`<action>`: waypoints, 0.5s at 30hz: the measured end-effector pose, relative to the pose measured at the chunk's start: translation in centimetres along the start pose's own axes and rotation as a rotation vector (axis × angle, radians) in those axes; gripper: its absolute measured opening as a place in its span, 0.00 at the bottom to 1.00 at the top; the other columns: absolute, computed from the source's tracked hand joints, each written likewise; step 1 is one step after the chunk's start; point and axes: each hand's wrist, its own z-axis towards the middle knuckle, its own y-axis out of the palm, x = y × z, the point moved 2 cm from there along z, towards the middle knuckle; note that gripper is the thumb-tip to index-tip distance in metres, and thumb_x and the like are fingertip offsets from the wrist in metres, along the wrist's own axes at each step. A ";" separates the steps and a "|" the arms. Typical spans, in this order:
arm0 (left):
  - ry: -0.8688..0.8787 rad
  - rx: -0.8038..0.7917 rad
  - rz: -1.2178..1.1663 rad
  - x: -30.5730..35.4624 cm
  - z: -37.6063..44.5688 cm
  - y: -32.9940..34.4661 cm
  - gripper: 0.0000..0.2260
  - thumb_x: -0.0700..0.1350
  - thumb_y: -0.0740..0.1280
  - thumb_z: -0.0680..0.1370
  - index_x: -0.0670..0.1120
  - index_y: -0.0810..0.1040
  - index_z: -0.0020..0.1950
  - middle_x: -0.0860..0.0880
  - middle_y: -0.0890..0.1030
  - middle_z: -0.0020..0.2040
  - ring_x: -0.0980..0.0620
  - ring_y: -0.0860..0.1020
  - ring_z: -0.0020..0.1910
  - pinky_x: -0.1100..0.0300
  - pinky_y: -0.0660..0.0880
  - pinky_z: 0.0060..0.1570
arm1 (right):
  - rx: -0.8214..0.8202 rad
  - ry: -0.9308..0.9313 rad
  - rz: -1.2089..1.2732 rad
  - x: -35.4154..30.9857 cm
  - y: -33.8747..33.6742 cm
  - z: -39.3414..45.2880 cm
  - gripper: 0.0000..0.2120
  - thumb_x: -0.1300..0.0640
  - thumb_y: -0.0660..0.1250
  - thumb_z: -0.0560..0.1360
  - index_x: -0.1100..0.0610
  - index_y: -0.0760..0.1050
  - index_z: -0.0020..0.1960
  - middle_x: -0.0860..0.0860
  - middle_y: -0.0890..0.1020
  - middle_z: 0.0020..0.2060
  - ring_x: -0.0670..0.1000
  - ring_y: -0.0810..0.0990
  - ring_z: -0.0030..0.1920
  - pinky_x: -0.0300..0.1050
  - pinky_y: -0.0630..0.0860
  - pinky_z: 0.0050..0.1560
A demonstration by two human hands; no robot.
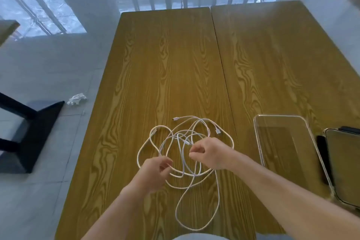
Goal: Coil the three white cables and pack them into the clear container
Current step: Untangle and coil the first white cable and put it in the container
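Three white cables [185, 150] lie tangled on the counter [165, 64], left of the empty clear container [261, 142]. Left hand [155, 171] and right hand [211, 153] each pinch a strand. Risk: pulling overlapped loops could tighten a knot.

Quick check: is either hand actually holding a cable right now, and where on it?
Right hand pinches a strand of the tangled white cables mid-length, near the pile's centre. Left hand curls around a loop at the near-left edge; its grip cannot be confirmed.
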 end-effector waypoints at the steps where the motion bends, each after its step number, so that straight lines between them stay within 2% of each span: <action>1: 0.006 -0.015 0.034 -0.2 -0.1 0.5 0.10 0.45 0.67 0.79 0.49 0.81 0.60 0.58 0.82 0.49 0.61 0.80 0.49 0.66 0.78 0.52 | -0.011 0.007 0.015 0.1 0.6 0.0 0.14 0.47 0.65 0.80 0.52 0.80 0.61 0.46 0.83 0.53 0.45 0.81 0.53 0.42 0.78 0.57; 4: 0.034 -0.079 0.146 -0.5 -0.7 2.0 0.13 0.47 0.70 0.77 0.55 0.81 0.61 0.61 0.79 0.50 0.61 0.79 0.48 0.65 0.77 0.53 | -0.034 -0.004 -0.013 0.6 2.6 0.0 0.15 0.46 0.66 0.79 0.51 0.79 0.62 0.46 0.83 0.52 0.45 0.80 0.52 0.42 0.79 0.55; 6: 0.057 -0.097 0.168 -0.7 -0.6 2.8 0.14 0.49 0.71 0.77 0.58 0.79 0.62 0.62 0.78 0.54 0.62 0.79 0.49 0.64 0.78 0.55 | -0.027 -0.023 -0.027 1.1 3.7 0.2 0.15 0.46 0.67 0.79 0.51 0.79 0.62 0.45 0.82 0.49 0.44 0.80 0.49 0.41 0.80 0.52; 8: 0.080 -0.076 0.191 -0.6 -0.5 3.3 0.14 0.49 0.71 0.77 0.58 0.79 0.62 0.62 0.77 0.59 0.63 0.78 0.52 0.68 0.75 0.56 | -0.007 -0.040 -0.012 1.3 4.2 0.1 0.12 0.48 0.67 0.79 0.51 0.79 0.60 0.45 0.82 0.48 0.44 0.81 0.47 0.43 0.82 0.50; 11: 0.146 -0.015 0.244 -0.8 -0.2 4.2 0.14 0.48 0.69 0.78 0.55 0.80 0.64 0.62 0.76 0.60 0.64 0.75 0.56 0.76 0.68 0.52 | 0.002 -0.051 -0.005 1.6 4.7 -0.1 0.08 0.50 0.66 0.80 0.49 0.78 0.57 0.47 0.83 0.46 0.48 0.82 0.45 0.46 0.83 0.48; 13: 0.198 0.012 0.261 -1.0 -0.1 4.6 0.12 0.48 0.69 0.79 0.55 0.81 0.61 0.61 0.78 0.59 0.63 0.76 0.55 0.72 0.72 0.55 | 0.013 -0.063 0.003 1.6 4.6 -0.1 0.05 0.52 0.65 0.80 0.50 0.78 0.54 0.48 0.82 0.44 0.50 0.83 0.43 0.48 0.84 0.46; 15: 0.235 0.035 0.267 -1.4 0.1 4.7 0.07 0.48 0.68 0.79 0.54 0.84 0.55 0.60 0.82 0.55 0.62 0.79 0.50 0.63 0.77 0.53 | 0.039 -0.074 0.016 1.8 4.3 -0.2 0.05 0.54 0.64 0.81 0.52 0.78 0.52 0.50 0.82 0.42 0.54 0.83 0.42 0.50 0.82 0.43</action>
